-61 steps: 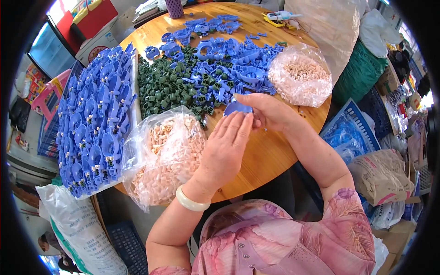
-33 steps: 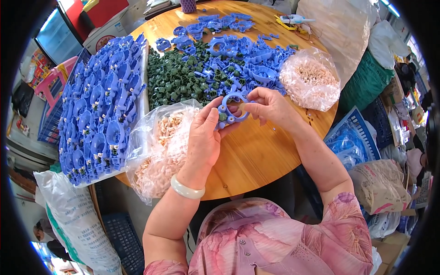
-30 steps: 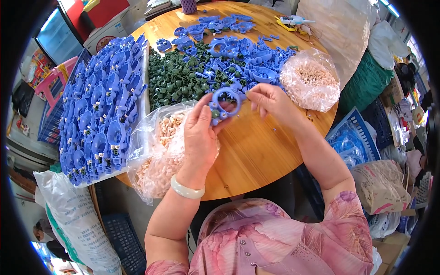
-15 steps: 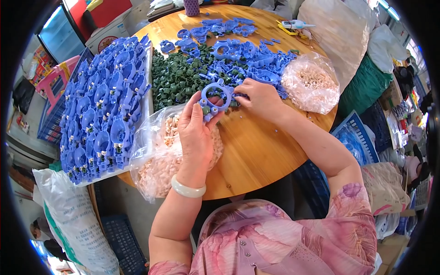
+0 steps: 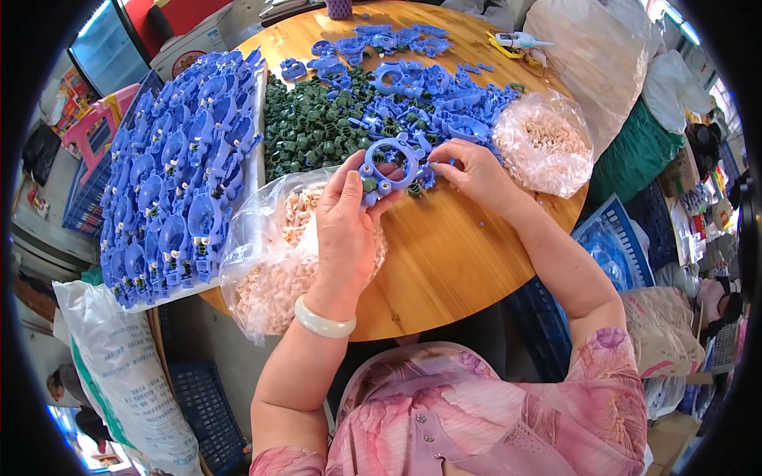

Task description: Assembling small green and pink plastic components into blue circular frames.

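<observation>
Green heap (image 5: 313, 123) beyond | bag (image 5: 274, 289) overlapped by left hand (image 5: 347, 226) pinching blue ring (image 5: 413, 165) | right hand (image 5: 480, 178) pinching, contents unclear

Short-sleeved pink top (image 5: 492, 412), its print a wash of rose and white with fine feathery lines. A purple flower (image 5: 609, 338) marks the right sleeve (image 5: 607, 369). Small shiny buttons (image 5: 421, 428) run down the front; tiny dots (image 5: 528, 436) line a seam. Behind the left hand (image 5: 347, 226), a smooth, creamy bangle (image 5: 324, 322).

A wooden table (image 5: 452, 278) carries blue parts (image 5: 467, 99), green parts (image 5: 317, 127) — and two clear bags (image 5: 246, 238).
</observation>
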